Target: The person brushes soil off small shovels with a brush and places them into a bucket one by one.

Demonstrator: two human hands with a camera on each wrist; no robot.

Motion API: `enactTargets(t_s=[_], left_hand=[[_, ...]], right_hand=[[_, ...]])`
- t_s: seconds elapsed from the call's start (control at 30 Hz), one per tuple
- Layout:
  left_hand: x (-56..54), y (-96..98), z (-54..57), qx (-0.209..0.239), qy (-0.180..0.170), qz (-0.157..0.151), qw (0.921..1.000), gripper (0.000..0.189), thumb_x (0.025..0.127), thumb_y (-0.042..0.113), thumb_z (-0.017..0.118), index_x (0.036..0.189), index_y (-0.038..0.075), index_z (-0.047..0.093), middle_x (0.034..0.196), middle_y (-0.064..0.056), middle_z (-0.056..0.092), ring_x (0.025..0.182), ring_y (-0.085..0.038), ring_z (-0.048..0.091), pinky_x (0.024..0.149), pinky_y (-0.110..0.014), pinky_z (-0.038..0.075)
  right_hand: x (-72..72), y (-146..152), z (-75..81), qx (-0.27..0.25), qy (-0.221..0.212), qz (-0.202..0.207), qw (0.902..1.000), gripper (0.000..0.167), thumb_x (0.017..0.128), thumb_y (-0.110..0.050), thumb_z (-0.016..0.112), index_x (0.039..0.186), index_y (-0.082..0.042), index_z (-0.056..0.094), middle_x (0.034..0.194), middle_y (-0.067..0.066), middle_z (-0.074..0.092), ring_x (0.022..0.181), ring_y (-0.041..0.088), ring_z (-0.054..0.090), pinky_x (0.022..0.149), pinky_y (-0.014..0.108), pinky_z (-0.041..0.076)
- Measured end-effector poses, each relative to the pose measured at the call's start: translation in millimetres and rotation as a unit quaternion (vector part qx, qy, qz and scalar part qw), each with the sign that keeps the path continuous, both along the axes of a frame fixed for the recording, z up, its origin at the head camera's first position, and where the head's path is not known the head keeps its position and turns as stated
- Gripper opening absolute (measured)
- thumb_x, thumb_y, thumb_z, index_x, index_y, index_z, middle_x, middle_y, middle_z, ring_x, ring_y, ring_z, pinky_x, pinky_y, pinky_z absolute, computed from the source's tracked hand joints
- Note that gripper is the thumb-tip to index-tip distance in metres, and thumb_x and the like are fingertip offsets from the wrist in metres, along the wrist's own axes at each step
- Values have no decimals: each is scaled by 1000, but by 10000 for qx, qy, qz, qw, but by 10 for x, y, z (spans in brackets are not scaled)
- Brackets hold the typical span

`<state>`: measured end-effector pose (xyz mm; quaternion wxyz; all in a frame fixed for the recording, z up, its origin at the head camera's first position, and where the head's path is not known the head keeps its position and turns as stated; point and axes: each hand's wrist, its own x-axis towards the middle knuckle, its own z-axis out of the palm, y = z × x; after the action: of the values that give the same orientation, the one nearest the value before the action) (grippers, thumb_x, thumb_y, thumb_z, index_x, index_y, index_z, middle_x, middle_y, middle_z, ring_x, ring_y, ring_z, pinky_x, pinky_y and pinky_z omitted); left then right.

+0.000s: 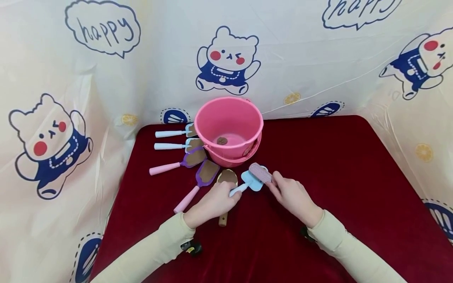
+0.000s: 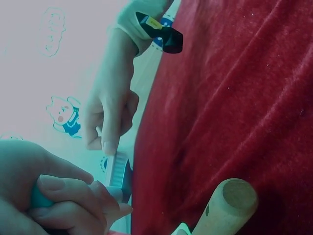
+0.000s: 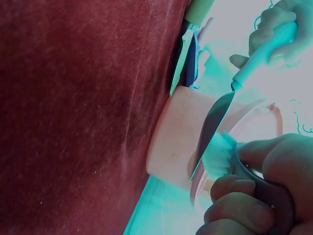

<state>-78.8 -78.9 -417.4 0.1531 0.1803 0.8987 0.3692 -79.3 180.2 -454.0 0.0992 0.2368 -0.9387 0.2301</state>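
My left hand [image 1: 216, 199] grips the pale blue handle of a small shovel [image 1: 255, 184], its blue blade held up in front of the bucket. A scrubbing brush [image 1: 260, 173] with a pinkish-purple back is in my right hand [image 1: 294, 197]. In the right wrist view, fingers curl around the brush's loop handle and its pale bristles [image 3: 218, 156] touch the shovel's blade [image 3: 215, 120]. A round-bladed tool with a wooden handle [image 2: 226, 208] lies below my left hand, partly hidden by it.
A pink bucket [image 1: 230, 153] stands at the back, a brown patch on its inner bottom. Left of it lie two blue-handled shovels [image 1: 170, 146] and two purple ones with pink handles [image 1: 187, 199], their blades brown. Dark red cloth [image 1: 336, 165] covers the table; printed fabric walls [image 1: 283, 59] surround it.
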Motion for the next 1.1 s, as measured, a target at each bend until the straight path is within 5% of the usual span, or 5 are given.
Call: enactTargets(t_s=[0.13,0.37,0.6,0.9,1.1], left_hand=[[-5,-7,-2,17,-46,20,10000,27,101,14,60,75,10,57,59,5,45,48,-8,42,47,-23,37],[-46,0,-4,33,38,-10,10000,26,101,15,60,76,10,57,60,5,46,49,-8,43,49,-24,38],[11,-26,-15,143,-21,-13,9999,26,100,12,60,75,10,56,58,5,44,47,-7,41,46,-23,36],[24,-24,-34,81,283,28,9996,25,95,13,65,71,11,59,59,6,47,49,-7,44,47,-24,38],[-1,-49,-26,153,365,73,9992,15,94,12,68,80,8,68,61,5,52,50,-7,46,48,-24,40]], right_hand=[[1,-4,15,-43,9,-140,9999,27,99,-19,72,87,-14,48,59,-8,39,47,5,32,42,24,32],[7,-54,53,-33,122,410,9991,26,98,-19,73,88,-17,49,64,-14,41,52,1,36,46,21,34],[29,-5,16,34,47,-221,9997,28,98,-18,73,86,-16,48,61,-9,37,48,3,30,42,22,30],[82,-19,-22,41,186,282,9994,28,96,-19,75,88,-21,49,63,-17,38,52,-3,32,45,18,31],[28,17,-5,100,355,-250,9990,27,96,-16,76,88,-17,50,60,-12,36,48,0,29,41,20,28]])
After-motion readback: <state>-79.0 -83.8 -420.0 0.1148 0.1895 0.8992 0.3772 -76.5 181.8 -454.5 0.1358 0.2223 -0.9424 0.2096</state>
